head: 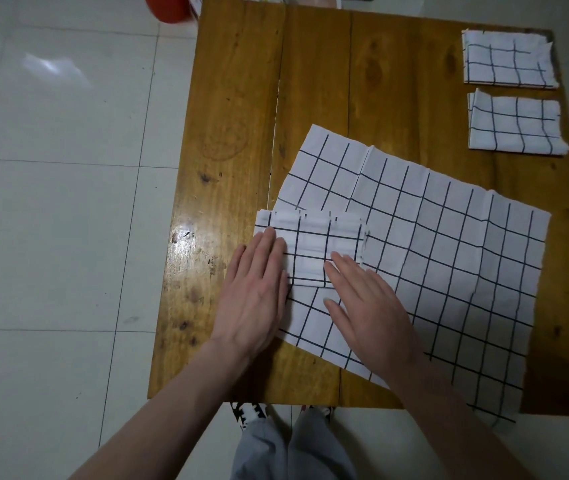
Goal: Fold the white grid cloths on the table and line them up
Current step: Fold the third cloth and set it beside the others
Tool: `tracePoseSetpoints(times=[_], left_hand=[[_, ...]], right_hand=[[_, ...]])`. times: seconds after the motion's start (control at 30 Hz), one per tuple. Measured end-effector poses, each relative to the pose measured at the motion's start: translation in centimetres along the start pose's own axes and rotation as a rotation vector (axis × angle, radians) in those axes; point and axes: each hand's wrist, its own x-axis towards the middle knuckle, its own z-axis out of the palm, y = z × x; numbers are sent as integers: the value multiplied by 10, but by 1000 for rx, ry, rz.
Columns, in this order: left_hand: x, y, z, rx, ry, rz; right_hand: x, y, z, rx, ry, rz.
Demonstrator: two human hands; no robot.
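Note:
A small folded white grid cloth (314,242) lies on top of a large unfolded white grid cloth (449,258) near the table's front. My left hand (255,292) rests flat with its fingertips on the folded cloth's left edge. On the folded cloth's lower right corner lies my right hand (369,306), flat, with its palm on the large cloth. Neither hand grips anything. Two more folded grid cloths sit one behind the other at the far right: the farther folded cloth (508,62) and the nearer folded cloth (516,124).
The wooden table (362,81) shows bare planks at the left and back. The large cloth's lower right corner hangs over the table's front edge. A red object (168,6) stands on the tiled floor beyond the table's far left corner.

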Motion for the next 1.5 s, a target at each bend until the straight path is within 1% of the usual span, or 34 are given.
tracePoseSetpoints(times=[0.1, 0.2, 0.47, 0.53, 0.7, 0.83, 0.93, 1.13, 1.3, 1.5], left_hand=[[1, 2, -2, -109, 47, -37], [5, 4, -4, -190, 61, -83], [1, 3, -2, -182, 76, -57], [-1, 5, -2, -183, 79, -67], [-8, 13, -5, -140, 102, -84], [-13, 21, -6, -124, 138, -153], [-14, 25, -7, -105, 138, -193], [-25, 28, 0, -37, 105, -51], [-44, 21, 8, -1, 57, 95], [-60, 9, 9, 41, 16, 131]], right_hand=[[5, -2, -3, 43, 22, 25], [14, -5, -8, 64, 44, 49], [67, -4, -33, 99, 128, 71], [83, -3, -41, 105, 85, 57], [112, -4, -53, 28, -158, 86], [120, -5, -57, 88, -224, 136], [117, -6, -55, 108, -273, 131], [104, -6, -52, 224, -224, 160], [97, -3, -48, 203, -196, 153], [89, -5, -47, 244, -34, 215]])
